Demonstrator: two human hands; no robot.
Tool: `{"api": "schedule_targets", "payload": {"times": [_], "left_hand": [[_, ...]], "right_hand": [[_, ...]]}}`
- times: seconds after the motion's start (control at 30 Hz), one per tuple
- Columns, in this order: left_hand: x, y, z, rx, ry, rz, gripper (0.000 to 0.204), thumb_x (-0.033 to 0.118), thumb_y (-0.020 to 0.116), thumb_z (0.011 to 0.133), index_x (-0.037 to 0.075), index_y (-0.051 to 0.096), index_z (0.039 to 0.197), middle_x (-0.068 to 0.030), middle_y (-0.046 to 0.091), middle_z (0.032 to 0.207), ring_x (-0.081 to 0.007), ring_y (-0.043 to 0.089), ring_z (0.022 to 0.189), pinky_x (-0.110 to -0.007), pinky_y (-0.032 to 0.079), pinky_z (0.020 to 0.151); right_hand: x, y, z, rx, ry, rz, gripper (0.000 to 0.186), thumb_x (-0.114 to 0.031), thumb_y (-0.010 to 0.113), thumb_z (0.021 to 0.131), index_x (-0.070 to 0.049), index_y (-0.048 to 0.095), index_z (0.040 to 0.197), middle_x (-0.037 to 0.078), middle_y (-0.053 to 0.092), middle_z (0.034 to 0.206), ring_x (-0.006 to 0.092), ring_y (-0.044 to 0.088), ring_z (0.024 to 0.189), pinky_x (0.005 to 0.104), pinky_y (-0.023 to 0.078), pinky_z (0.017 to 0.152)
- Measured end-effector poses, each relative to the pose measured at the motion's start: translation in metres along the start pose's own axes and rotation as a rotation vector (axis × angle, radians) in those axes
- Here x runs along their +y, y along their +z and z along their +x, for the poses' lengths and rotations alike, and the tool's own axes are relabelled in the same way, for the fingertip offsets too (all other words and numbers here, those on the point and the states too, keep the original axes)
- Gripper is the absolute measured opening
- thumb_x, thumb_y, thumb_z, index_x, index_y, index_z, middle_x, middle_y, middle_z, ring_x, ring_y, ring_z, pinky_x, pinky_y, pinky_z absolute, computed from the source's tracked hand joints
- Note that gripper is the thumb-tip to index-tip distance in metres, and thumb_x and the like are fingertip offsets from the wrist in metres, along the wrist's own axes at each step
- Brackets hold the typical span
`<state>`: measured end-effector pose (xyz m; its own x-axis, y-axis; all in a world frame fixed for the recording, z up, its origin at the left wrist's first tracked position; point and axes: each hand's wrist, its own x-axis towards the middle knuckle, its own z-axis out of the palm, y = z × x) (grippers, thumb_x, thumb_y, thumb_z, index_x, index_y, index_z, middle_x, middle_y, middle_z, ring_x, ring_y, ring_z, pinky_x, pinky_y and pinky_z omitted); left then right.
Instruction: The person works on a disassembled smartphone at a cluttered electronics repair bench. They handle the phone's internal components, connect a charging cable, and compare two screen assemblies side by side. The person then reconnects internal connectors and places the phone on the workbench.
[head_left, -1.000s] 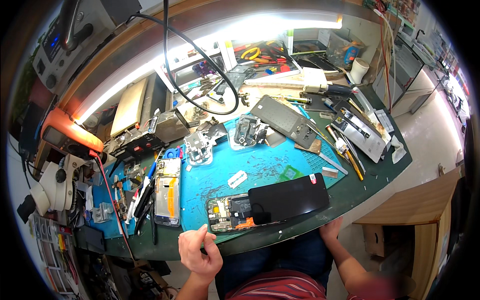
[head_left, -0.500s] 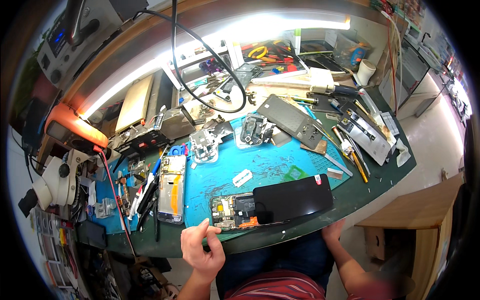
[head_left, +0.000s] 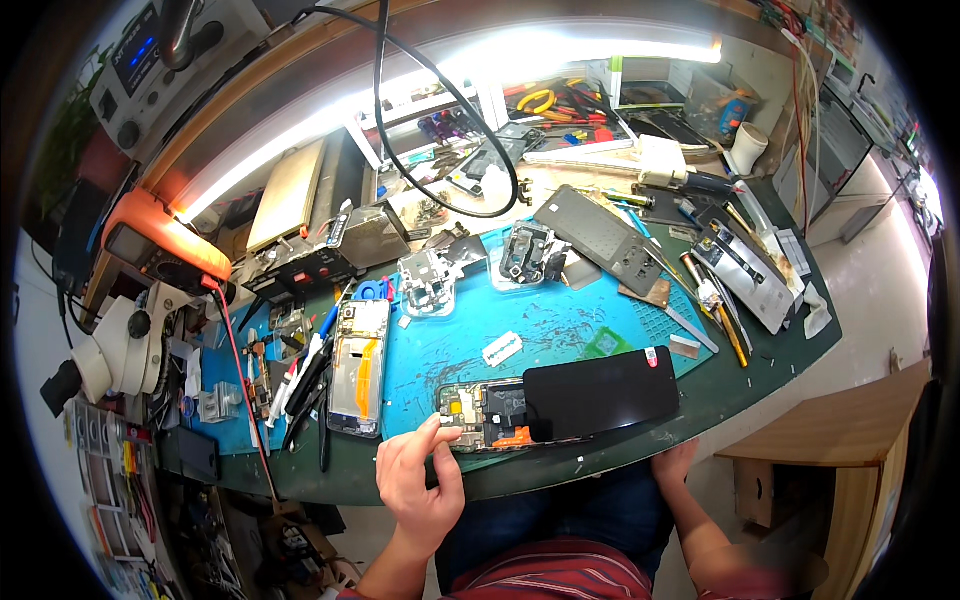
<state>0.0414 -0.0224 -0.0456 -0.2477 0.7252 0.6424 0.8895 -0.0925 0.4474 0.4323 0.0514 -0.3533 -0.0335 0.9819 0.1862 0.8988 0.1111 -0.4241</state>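
Observation:
An opened smartphone [head_left: 475, 408] lies at the near edge of the blue mat, its circuit board and an orange flex part bared at the left end. A black screen [head_left: 600, 393] with a small red-and-white sticker lies across its right part. My left hand [head_left: 420, 485] reaches to the board end with bent fingers. Its index fingertip is over the phone's left edge, the thumb stands apart, and I see nothing held. My right hand [head_left: 676, 462] is low, beside my leg under the table's front edge, with its fingers mostly hidden.
A white razor blade [head_left: 502, 348] and a green piece [head_left: 606, 343] lie on the blue mat [head_left: 440, 350]. Phone frames [head_left: 358, 370], several tools and a grey phone panel [head_left: 600, 240] surround it. A black cable loop [head_left: 490, 207] hangs above; an orange multimeter [head_left: 165, 240] stands left.
My left hand has moved up slightly, from beside the phone's near-left corner to over its left end. The whole view has shifted a little. My right hand stays low.

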Motion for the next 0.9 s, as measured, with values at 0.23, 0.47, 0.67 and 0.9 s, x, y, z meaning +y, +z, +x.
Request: {"api": "schedule_targets", "payload": {"times": [0.23,0.47,0.67,0.9], "left_hand": [[-0.001,0.001,-0.001,0.012,0.032,0.034,0.039,-0.008,0.068,0.086,0.0,0.065,0.124,-0.0039,0.078,0.093,-0.0216,0.066,0.082,-0.035,0.048,0.079],[-0.001,0.001,-0.001,0.014,0.031,0.041,0.039,-0.008,0.067,0.086,-0.001,0.065,0.124,-0.0036,0.078,0.092,-0.0216,0.065,0.081,-0.036,0.048,0.079],[-0.001,0.002,0.0,0.016,0.037,0.042,0.039,-0.008,0.067,0.086,-0.001,0.065,0.124,-0.0036,0.077,0.091,-0.0215,0.065,0.079,-0.036,0.048,0.078],[0.0,0.001,-0.001,0.012,0.009,0.023,0.041,-0.011,0.061,0.089,0.002,0.064,0.128,-0.0047,0.077,0.092,-0.0233,0.063,0.083,-0.037,0.049,0.082]], "right_hand": [[0.002,-0.002,0.001,-0.022,0.013,0.014,0.06,-0.023,0.076,0.083,-0.002,0.06,0.137,0.026,0.056,0.143,0.0489,0.046,0.137,0.0576,0.032,0.119],[-0.009,-0.011,0.007,-0.079,0.05,0.006,0.055,-0.023,0.076,0.082,-0.002,0.064,0.132,0.026,0.059,0.138,0.0488,0.048,0.133,0.0572,0.034,0.117],[-0.01,-0.011,0.007,-0.049,0.052,0.009,0.054,-0.024,0.076,0.083,-0.002,0.065,0.13,0.026,0.059,0.137,0.0485,0.048,0.133,0.057,0.034,0.117],[-0.014,-0.013,0.008,-0.049,0.071,0.038,0.055,-0.026,0.076,0.083,-0.002,0.064,0.131,0.026,0.057,0.14,0.0495,0.046,0.135,0.0575,0.033,0.117]]}}
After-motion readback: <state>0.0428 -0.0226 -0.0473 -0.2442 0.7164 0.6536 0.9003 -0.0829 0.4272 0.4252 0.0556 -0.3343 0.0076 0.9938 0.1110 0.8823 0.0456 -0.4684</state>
